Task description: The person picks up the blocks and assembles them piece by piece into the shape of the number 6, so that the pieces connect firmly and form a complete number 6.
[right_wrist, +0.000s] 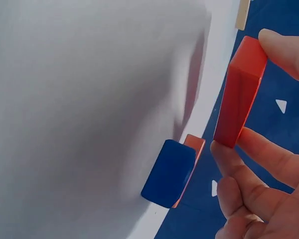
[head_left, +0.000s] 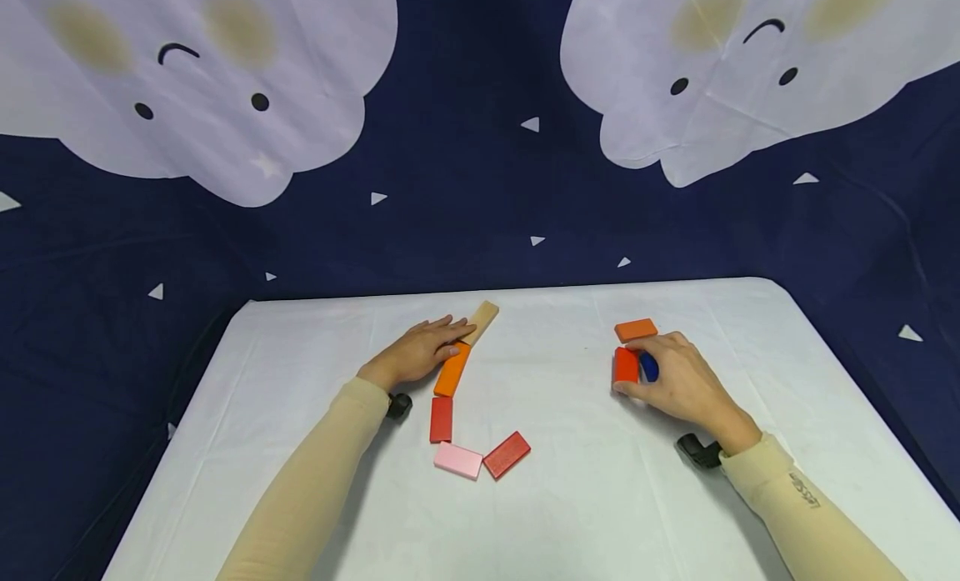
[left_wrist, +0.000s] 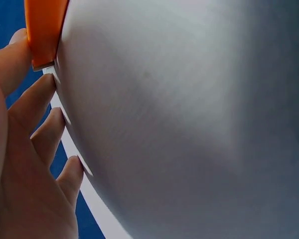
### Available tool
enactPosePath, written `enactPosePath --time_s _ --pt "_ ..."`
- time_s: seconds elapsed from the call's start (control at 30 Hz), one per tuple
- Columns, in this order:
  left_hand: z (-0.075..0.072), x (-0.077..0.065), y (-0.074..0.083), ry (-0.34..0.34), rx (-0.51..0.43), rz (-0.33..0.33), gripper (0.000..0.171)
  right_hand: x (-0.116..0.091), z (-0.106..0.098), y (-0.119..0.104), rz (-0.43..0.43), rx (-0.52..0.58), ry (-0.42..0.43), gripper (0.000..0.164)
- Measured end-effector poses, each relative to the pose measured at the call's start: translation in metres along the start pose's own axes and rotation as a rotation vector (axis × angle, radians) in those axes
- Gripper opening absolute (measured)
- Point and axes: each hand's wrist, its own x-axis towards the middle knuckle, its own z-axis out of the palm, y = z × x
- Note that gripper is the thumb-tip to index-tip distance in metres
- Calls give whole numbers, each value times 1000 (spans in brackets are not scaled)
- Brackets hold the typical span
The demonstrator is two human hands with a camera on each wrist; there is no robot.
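My right hand pinches a red block by its two ends, thumb at one end and fingertips at the other. Just beyond it, a dark blue block shows partly under that hand in the head view. An orange-red block lies behind them. Over on the left, my left hand reaches with straight fingers across the end of a plain wood block. Its thumb touches the orange block, which meets the wood block end to end.
From the orange block the row curves toward me through a red block, a pink block and a darker red block. All lie on a white-covered table. A navy cloth with clouds hangs behind the far edge.
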Motion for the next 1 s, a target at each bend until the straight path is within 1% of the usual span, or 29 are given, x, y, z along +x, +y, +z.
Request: enactPosePath --time_s 0.2,0.6,1.0 --pt "0 -1 0 2 -2 4 50 -1 -2 -7 26 -1 -5 67" --pt "0 1 0 7 0 25 50 -4 0 -23 -9 -13 56 67" --pt "0 0 0 13 -8 18 51 -9 3 -39 14 -8 68 61"
